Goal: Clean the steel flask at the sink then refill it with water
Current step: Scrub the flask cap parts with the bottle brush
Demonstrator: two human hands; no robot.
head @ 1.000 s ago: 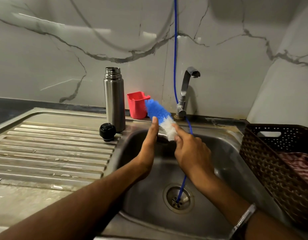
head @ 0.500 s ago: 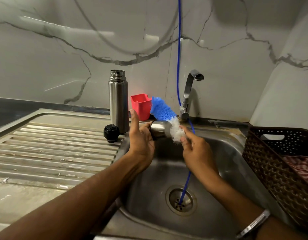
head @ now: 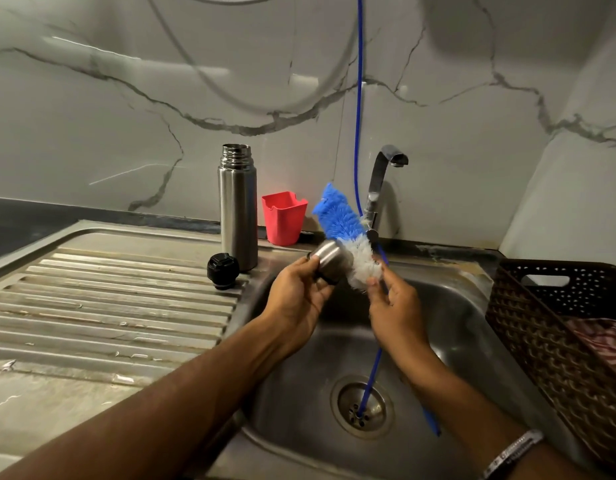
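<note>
Left hand (head: pixel 299 299) fingers grasping steel cup (head: pixel 330 263) over sink (head: pixel 465 306). Right hand (head: pixel 396 313) fingers pinching bottle brush (head: pixel 344 233). Flask (head: pixel 238 209) upright on counter (head: pixel 92 306), left of hands.

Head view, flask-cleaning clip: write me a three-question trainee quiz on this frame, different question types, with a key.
1. True or false: the steel flask stands upright on the drainboard with its mouth uncovered.
2. What does the left hand hold? A) steel cup B) red cup C) black stopper
3. Fill in: the right hand grips the blue and white ____.

Key: 1 true; 2 A; 3 bottle brush.
</note>
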